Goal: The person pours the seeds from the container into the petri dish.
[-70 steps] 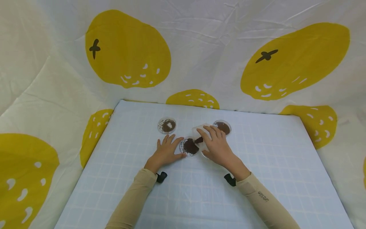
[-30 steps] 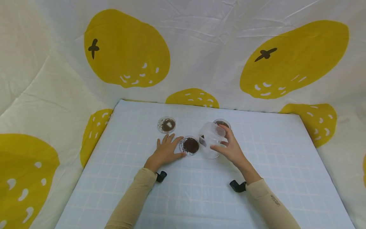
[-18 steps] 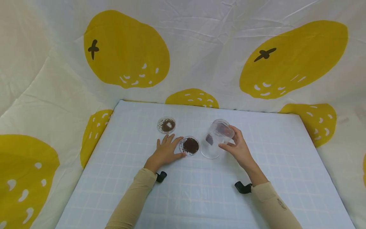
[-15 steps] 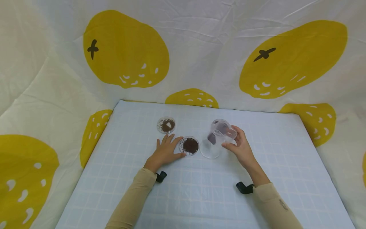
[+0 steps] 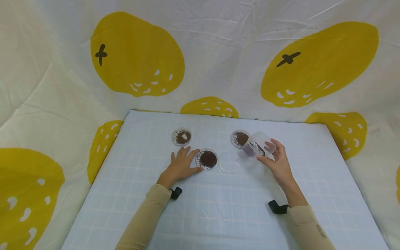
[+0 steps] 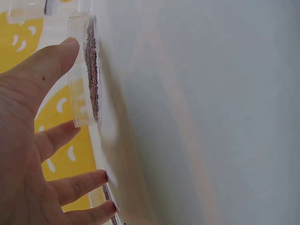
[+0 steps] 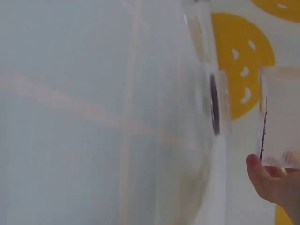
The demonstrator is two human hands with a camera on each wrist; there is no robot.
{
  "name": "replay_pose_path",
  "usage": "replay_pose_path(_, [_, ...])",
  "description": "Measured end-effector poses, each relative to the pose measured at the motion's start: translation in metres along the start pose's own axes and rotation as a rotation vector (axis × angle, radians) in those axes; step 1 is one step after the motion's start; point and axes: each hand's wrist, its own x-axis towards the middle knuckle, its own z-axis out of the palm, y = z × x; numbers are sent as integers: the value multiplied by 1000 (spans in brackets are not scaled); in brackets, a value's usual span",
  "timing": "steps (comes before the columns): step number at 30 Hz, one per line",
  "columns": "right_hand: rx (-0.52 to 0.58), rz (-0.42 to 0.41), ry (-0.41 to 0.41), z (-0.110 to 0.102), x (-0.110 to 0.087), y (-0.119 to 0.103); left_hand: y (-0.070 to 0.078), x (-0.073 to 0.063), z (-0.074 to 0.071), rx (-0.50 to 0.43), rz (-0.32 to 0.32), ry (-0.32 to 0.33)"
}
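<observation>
In the head view, my left hand [image 5: 179, 166] lies on the table with spread fingers. Its thumb and index finger hold opposite edges of a round clear petri dish [image 6: 78, 101] of dark brown granules, which sits flat on the cloth. My right hand [image 5: 278, 165] grips a clear plastic container [image 5: 265, 137] between thumb and fingers, raised off the table and tilted. Some dark granules [image 5: 258, 148] lie inside it. Only the container's edge and some fingertips show in the right wrist view.
Right of the held dish lies a clear round dish or lid [image 5: 229, 172] with nothing visible in it. Two more petri dishes with brown granules stand farther back, one at left [image 5: 173, 139] and one at right [image 5: 233, 141]. Fruit-printed cloth walls [image 5: 218, 69] enclose the table.
My right hand has swung the container rightward, away from the held dish, and tipped it back from its pouring tilt. The clear round dish and back-right dish are uncovered. The left hand stays put.
</observation>
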Motion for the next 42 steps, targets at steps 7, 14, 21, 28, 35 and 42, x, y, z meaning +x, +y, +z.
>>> replay_pose_path(7, [-110, 70, 123, -29, -1, 4, 0, 0, 0, 0, 2, 3])
replay_pose_path(14, [-186, 108, 289, -45, 0, 5, 0, -1, 0, -3, 11, 7])
replay_pose_path(21, [-273, 201, 424, -51, 2, 7, 0, -2, -2, 2, 13, 8])
replay_pose_path(28, [-300, 296, 472, -60, 9, 14, 2, -2, -3, 7, 18, 7])
replay_pose_path(35, [-284, 354, 489, -68, 18, 23, 2, -2, -4, 6, 9, -2])
replay_pose_path(42, [-287, 397, 471, -72, 21, 27, 0, -1, -1, 6, 11, 1])
